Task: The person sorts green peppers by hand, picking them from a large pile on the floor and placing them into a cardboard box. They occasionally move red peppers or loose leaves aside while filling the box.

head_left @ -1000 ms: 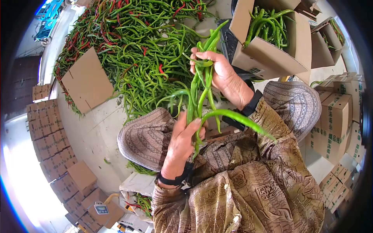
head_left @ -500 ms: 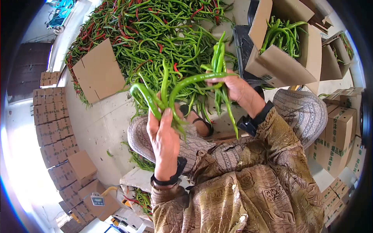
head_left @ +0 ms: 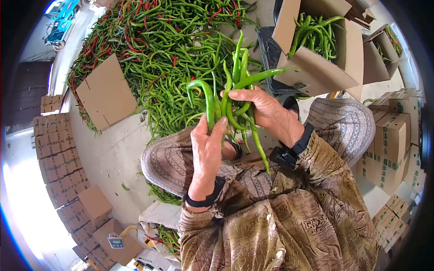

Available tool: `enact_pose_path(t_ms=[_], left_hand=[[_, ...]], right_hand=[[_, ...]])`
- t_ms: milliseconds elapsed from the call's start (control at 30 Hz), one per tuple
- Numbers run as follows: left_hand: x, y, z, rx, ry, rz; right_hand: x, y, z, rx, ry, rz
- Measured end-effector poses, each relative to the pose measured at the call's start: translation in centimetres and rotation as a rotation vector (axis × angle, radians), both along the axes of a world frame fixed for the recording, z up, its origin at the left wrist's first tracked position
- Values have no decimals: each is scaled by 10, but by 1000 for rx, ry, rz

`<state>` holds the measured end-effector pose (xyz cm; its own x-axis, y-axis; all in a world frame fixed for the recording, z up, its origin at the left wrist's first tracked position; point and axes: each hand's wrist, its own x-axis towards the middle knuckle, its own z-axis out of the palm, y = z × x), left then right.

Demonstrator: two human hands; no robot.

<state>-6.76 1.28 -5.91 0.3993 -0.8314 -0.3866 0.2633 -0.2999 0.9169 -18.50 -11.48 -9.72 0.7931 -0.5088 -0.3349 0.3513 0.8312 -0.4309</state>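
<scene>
The left hand's fingers (head_left: 220, 128) stand nearly straight and press against the near side of a bunch of long green peppers (head_left: 235, 86), with the thumb on the other side, so the left hand (head_left: 207, 149) pinches the bunch low down. The right hand's fingers (head_left: 242, 95) curl round the same bunch from the far side, and the right hand (head_left: 266, 110) grips it at mid-length. The bunch is upright in front of the person's knees, held by both hands at once. At least five tips fan out above the fingers, one of them hooked over to the left and one pointing right; one long tail hangs below. Each wrist wears one black band, two in all.

Behind the bunch lies one large heap of green and red peppers (head_left: 158, 40) on the floor. Left of the bunch, one flat cardboard sheet (head_left: 106, 92) rests on the heap's edge. Right of and behind the bunch stand two open cartons: the nearer carton (head_left: 316, 72) is filled with green peppers, and the farther carton (head_left: 384, 58) shows a few. Right of the bunch, sealed boxes (head_left: 391, 135) are stacked. Far below and left of the bunch sits one small scale (head_left: 116, 242).
</scene>
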Motion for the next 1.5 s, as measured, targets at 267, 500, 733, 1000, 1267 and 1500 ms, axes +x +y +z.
enact_pose_path(t_ms=[267,500,733,1000,1267,1500], left_hand=[[34,-11,4,-179,477,252],[32,-43,4,-278,514,236],[6,-48,2,-309,228,187],[8,-42,10,-345,-135,29],[5,-9,23,-101,-298,-164],[-4,-23,9,-113,-294,-35]], right_hand=[[-12,-13,3,-104,65,-2],[-4,4,0,-88,86,161],[-3,11,-6,-72,56,253],[-1,19,5,-125,28,162],[-8,2,7,-77,-47,36],[-4,4,13,-336,152,-21]])
